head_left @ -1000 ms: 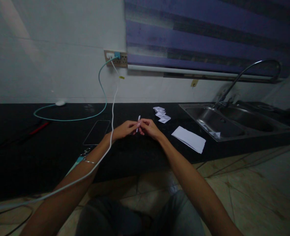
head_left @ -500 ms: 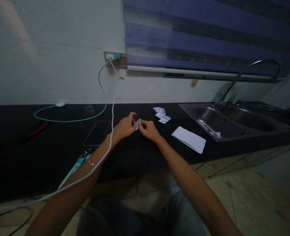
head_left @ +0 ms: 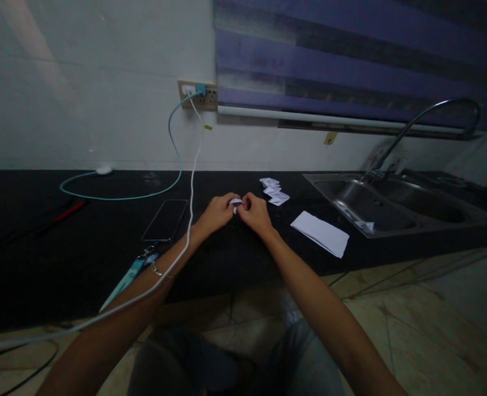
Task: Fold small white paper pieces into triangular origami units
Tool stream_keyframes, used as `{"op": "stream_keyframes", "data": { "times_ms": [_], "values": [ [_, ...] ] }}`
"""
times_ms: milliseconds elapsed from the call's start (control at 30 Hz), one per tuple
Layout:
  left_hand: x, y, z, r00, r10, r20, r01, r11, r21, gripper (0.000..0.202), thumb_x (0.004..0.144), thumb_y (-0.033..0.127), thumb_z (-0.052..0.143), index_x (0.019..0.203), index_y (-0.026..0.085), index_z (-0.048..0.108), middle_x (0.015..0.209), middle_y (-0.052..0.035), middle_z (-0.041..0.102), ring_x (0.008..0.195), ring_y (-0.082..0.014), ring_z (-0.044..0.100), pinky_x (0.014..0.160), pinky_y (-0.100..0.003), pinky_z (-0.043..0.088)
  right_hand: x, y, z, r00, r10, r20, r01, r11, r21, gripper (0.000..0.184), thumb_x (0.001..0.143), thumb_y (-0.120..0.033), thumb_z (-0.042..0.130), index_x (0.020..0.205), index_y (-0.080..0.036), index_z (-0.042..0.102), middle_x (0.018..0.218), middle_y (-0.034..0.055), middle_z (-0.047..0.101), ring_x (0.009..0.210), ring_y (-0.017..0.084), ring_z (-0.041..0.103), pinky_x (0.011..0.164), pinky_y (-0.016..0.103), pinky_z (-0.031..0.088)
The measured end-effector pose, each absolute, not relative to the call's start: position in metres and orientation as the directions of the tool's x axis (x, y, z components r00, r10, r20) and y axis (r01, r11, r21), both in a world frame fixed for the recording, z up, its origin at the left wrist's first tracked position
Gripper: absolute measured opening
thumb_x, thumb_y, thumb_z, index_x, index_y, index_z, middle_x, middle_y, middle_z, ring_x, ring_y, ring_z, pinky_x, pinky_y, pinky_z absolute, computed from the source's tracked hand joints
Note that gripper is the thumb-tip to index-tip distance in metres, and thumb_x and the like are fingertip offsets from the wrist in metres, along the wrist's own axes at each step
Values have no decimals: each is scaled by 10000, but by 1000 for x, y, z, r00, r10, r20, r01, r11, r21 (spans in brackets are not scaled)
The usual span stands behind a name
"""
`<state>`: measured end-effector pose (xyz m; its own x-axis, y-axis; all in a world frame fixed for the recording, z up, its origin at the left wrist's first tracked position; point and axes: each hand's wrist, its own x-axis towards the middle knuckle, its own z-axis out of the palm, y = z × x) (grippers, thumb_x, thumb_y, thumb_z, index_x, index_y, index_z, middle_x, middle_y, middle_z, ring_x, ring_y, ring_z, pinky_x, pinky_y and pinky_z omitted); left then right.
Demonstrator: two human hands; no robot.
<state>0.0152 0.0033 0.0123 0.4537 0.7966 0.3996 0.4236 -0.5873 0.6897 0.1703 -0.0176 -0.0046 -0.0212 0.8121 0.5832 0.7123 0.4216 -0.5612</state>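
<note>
Over the black counter, my left hand (head_left: 219,212) and my right hand (head_left: 255,210) meet around a small folded piece of white paper (head_left: 236,201). Fingers of both hands are closed on it, one hand at each side, and they cover much of its shape. Just behind and right of my right hand lie several folded paper pieces (head_left: 274,191) in a zigzag row. A stack of white paper strips (head_left: 320,234) rests further right, towards the front edge.
A phone (head_left: 166,220) and a teal lanyard (head_left: 128,280) lie left of my left forearm. A white cable (head_left: 191,212) crosses above that forearm from the wall socket (head_left: 206,98). At right is a steel sink (head_left: 350,206) with a curved tap (head_left: 408,129).
My left fingers have closed in over the paper, and the right hand has turned inward. The paper now looks bent between them. The view has shifted slightly.
</note>
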Motion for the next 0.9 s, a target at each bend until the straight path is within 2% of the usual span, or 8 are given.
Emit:
{"op": "stream_keyframes", "data": {
  "times_ms": [67, 167, 233, 367, 500, 633, 767, 900],
  "values": [
    [17, 5, 12, 414, 844, 341, 336, -489, 805, 317, 836, 277, 552, 1129, 168, 610, 988, -79, 670, 823, -197, 628, 674, -272, 470, 173, -18, -2, -4, 784, 620, 704, 443, -556, 39, 780, -225, 541, 764, -191, 531, 636, -12, 522, 589, 140, 471, 592, 255, 343],
    [16, 5, 15, 445, 878, 174, 102, -243, 965, 482, 832, 401, 578, 1247, 166, 506, 1043, -101, 653, 814, -185, 635, 581, -237, 469, 176, -20, 1, -12, 747, 665, 686, 490, -538, 53, 816, -228, 509, 802, -190, 544, 688, 6, 543, 638, 154, 493, 621, 264, 361],
    [13, 3, 18, 514, 853, 84, 3, -100, 995, 488, 870, 523, 490, 1192, 160, 540, 1055, -116, 651, 848, -186, 643, 568, -221, 469, 177, -21, 2, -28, 731, 682, 678, 515, -524, 73, 832, -216, 490, 810, -188, 554, 716, 18, 557, 660, 161, 503, 642, 272, 373],
    [11, 1, 18, 601, 799, -35, 45, 10, 999, 563, 854, 628, 460, 996, 109, 625, 917, -131, 684, 798, -181, 656, 536, -196, 444, 176, -24, 2, -107, 714, 692, 642, 581, -501, 119, 849, -212, 484, 860, -181, 598, 810, 54, 600, 743, 182, 535, 723, 296, 409],
    [10, 6, 16, 641, 764, -70, 73, 30, 997, 472, 838, 553, 559, 922, 95, 634, 830, -128, 694, 738, -168, 657, 539, -203, 439, 174, -23, 1, -124, 728, 674, 570, 609, -552, 173, 841, -203, 495, 941, -176, 634, 915, 76, 636, 839, 200, 564, 803, 326, 435],
    [0, 7, 23, 649, 761, -2, 84, -69, 994, 378, 829, 462, 615, 880, 88, 634, 800, -114, 692, 680, -137, 630, 543, -199, 421, 173, -18, -1, -75, 790, 609, 376, 588, -716, 273, 799, -209, 538, 1053, -195, 639, 1005, 65, 655, 884, 192, 594, 805, 331, 473],
    [-9, 1, 32, 710, 704, -6, 127, -120, 985, 362, 841, 431, 598, 844, 73, 646, 733, -114, 689, 634, -135, 613, 526, -206, 388, 174, -12, -2, -100, 875, 475, 113, 484, -868, 256, 789, -274, 580, 1014, -194, 672, 936, 48, 679, 833, 174, 622, 758, 313, 504],
    [-10, -2, 34, 788, 615, -12, 162, -189, 969, 415, 844, 476, 579, 855, 69, 660, 723, -130, 700, 622, -146, 621, 535, -221, 394, 176, -12, -3, -188, 900, 393, 73, 411, -908, 255, 770, -389, 648, 868, -161, 703, 759, 36, 670, 634, 140, 587, 623, 275, 482]
  ]
}}
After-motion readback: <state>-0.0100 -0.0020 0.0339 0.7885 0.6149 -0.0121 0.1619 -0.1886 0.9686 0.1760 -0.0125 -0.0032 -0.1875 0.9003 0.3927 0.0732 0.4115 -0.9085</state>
